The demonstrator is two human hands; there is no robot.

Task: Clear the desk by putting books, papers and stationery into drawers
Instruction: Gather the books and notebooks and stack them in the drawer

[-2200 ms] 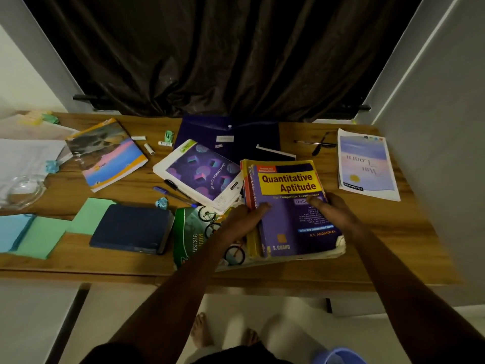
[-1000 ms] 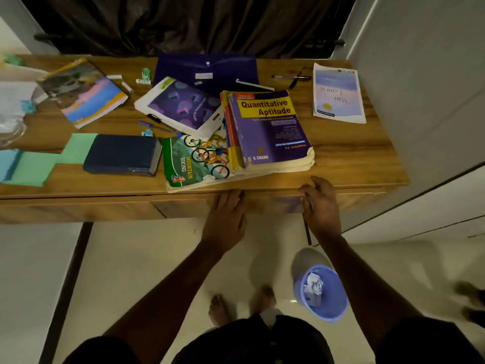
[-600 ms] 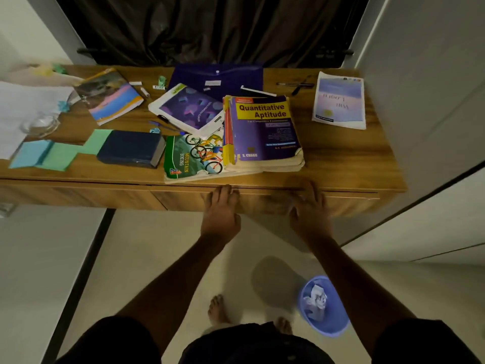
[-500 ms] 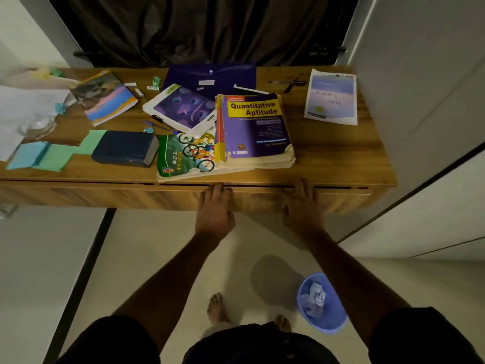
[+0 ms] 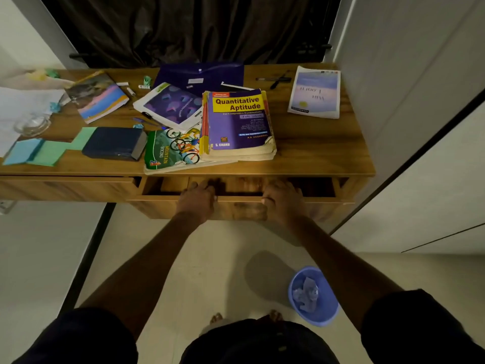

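Blue bin (image 5: 328, 307) w/ crumpled paper (image 5: 304, 295) on floor (image 5: 210, 258), rt; dark curtain (image 5: 183, 27) at back; glass dish (image 5: 32, 124), lt.

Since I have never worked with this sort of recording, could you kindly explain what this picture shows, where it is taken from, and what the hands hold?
There is no machine here: a person wears one wide-angle camera on the head, looking forward and down, so the arms and feet are their own. The left hand and right hand both grip the top edge of a partly open drawer under the wooden desk; its inside is too dark to read. On the desk lie a Quantitative Aptitude book partly over a Mountain Biking book, a dark blue book, a purple folder, pens, and green and blue paper sheets. A blue bin holding crumpled paper stands on the floor.
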